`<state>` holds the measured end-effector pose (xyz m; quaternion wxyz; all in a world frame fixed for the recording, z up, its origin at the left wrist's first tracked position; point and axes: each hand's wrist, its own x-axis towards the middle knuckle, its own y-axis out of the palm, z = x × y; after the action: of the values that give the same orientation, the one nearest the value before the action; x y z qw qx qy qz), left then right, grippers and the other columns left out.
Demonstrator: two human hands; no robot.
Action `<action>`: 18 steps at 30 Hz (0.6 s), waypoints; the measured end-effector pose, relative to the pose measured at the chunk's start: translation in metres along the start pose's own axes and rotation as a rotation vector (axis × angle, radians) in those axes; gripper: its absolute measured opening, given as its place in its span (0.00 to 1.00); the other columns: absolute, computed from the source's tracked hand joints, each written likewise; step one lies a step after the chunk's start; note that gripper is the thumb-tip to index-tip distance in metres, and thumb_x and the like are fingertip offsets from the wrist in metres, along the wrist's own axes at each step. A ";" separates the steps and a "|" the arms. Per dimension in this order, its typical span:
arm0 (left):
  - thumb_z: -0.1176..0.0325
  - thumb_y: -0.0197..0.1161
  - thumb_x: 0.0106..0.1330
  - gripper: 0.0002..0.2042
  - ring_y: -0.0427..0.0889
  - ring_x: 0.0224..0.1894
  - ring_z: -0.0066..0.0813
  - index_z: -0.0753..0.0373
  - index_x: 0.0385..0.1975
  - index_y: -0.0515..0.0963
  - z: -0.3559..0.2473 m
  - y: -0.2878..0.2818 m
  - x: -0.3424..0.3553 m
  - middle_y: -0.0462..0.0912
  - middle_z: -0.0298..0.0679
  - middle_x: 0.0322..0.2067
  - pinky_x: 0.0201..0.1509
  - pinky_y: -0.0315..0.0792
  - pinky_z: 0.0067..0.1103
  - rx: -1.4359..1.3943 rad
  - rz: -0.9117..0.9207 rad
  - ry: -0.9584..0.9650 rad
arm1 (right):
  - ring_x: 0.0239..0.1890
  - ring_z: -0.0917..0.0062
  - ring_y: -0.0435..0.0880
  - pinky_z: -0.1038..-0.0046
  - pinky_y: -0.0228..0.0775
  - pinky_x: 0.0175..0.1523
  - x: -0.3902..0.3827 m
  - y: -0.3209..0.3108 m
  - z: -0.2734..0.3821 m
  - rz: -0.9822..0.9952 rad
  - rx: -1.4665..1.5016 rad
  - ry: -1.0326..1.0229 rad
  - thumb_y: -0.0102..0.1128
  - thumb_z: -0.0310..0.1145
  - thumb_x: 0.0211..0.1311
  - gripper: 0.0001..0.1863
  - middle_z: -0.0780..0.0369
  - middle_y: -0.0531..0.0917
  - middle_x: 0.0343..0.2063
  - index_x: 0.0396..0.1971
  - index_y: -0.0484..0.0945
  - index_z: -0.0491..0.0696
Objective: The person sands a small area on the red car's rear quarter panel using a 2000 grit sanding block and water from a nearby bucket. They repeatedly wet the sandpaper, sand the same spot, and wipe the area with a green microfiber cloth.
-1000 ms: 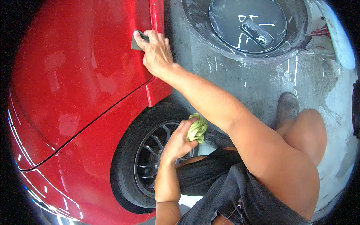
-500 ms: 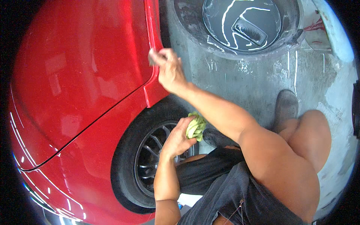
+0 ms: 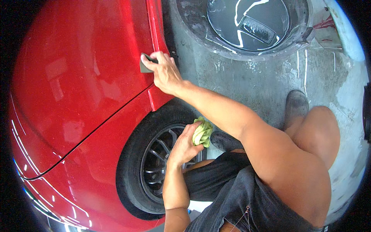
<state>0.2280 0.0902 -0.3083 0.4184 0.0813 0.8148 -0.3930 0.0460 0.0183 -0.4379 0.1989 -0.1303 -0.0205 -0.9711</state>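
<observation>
My right hand [image 3: 166, 73] pinches a folded grey-green sheet [image 3: 144, 69] that looks like sandpaper. It lies against the red car body panel [image 3: 89, 73], beside the raised sill edge [image 3: 155, 29]. Bunched in my left hand [image 3: 183, 146] is a yellow-green cloth [image 3: 203, 133], held in front of the wheel, lower than my right hand. Part of the cloth is hidden in the palm.
Black tyre and spoked wheel [image 3: 129, 181] sit below the panel. At the top, a dark bucket [image 3: 247, 56] holds water with a rectangular block [image 3: 258, 29] in it. My shoe [image 3: 296, 104] rests on the wet grey floor [image 3: 239, 81].
My right hand has moved a little left and down, from the sill edge onto the panel, with the sheet now plainer to see. My left hand and cloth have hardly shifted.
</observation>
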 end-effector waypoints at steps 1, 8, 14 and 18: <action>0.77 0.71 0.51 0.40 0.78 0.66 0.57 0.62 0.71 0.68 0.000 -0.001 -0.001 0.77 0.54 0.61 0.71 0.73 0.39 -0.002 -0.006 -0.002 | 0.58 0.55 0.76 0.52 0.68 0.61 0.000 0.000 0.001 -0.001 -0.009 -0.003 0.54 0.18 0.62 0.36 0.53 0.76 0.54 0.71 0.77 0.57; 0.77 0.72 0.52 0.40 0.78 0.66 0.57 0.61 0.71 0.69 0.002 0.001 -0.004 0.77 0.54 0.62 0.72 0.73 0.38 -0.035 -0.025 0.057 | 0.59 0.55 0.76 0.52 0.67 0.61 0.033 -0.006 -0.004 -0.050 -0.061 0.035 0.53 0.18 0.65 0.34 0.54 0.75 0.57 0.70 0.78 0.59; 0.77 0.72 0.52 0.40 0.78 0.66 0.57 0.61 0.71 0.69 0.002 -0.004 -0.003 0.76 0.53 0.63 0.72 0.73 0.39 -0.010 -0.002 0.010 | 0.60 0.56 0.75 0.52 0.67 0.61 0.048 -0.005 -0.004 -0.085 -0.078 0.023 0.54 0.17 0.62 0.37 0.53 0.75 0.56 0.71 0.77 0.59; 0.77 0.73 0.52 0.41 0.78 0.66 0.57 0.61 0.71 0.69 0.002 -0.002 -0.007 0.76 0.54 0.63 0.72 0.73 0.38 -0.010 -0.030 0.062 | 0.60 0.57 0.75 0.54 0.66 0.63 0.034 0.002 -0.009 -0.059 -0.066 0.025 0.57 0.19 0.60 0.38 0.56 0.75 0.58 0.73 0.75 0.59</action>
<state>0.2327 0.0894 -0.3028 0.3874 0.0794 0.8304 -0.3925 0.0149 0.0024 -0.4377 0.1659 -0.1238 0.0102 -0.9783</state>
